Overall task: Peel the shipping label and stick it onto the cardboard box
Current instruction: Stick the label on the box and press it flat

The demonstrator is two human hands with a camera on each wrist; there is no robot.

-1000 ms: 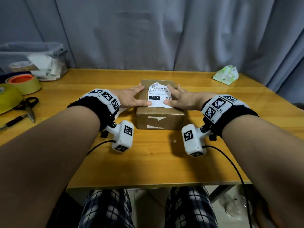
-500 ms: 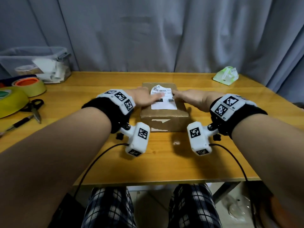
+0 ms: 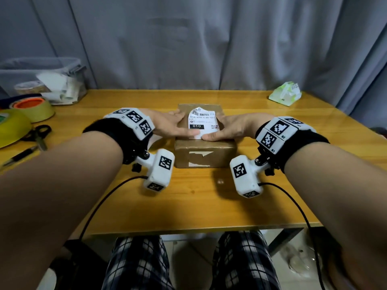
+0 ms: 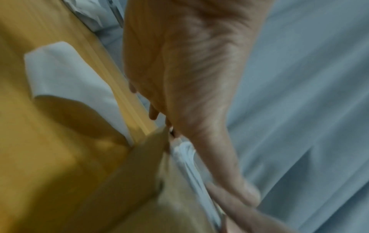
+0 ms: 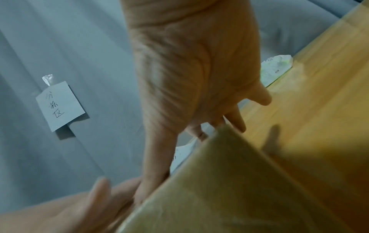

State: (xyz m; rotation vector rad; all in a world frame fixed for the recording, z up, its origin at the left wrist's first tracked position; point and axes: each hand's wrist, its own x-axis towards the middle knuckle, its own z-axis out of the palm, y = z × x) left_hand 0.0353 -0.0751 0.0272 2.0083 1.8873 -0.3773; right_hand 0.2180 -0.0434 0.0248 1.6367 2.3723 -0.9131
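A brown cardboard box point(image 3: 204, 149) sits mid-table with the white shipping label point(image 3: 202, 121) lying on its top; the label's far edge curls up a little. My left hand point(image 3: 177, 126) lies flat along the label's left side, its thumb pressing the near edge. Flat on the right side is my right hand point(image 3: 227, 129), whose thumb meets the left one at the label's near corner. In the left wrist view my straight fingers point(image 4: 153, 113) press the label's edge point(image 4: 186, 157) onto the box point(image 4: 135, 181). The right wrist view shows the same from the other side of the box point(image 5: 239, 189).
White backing paper point(image 4: 66, 75) lies on the table left of the box. Tape rolls point(image 3: 34, 107), scissors point(image 3: 37, 135), a pen point(image 3: 18, 156) and a clear bin point(image 3: 46, 82) sit at far left. A tissue pack point(image 3: 285, 94) is at back right, against the grey curtain.
My left hand, which lay across the label half a second ago, has slid back to its left edge. Both thumbs now press the label's near edge.
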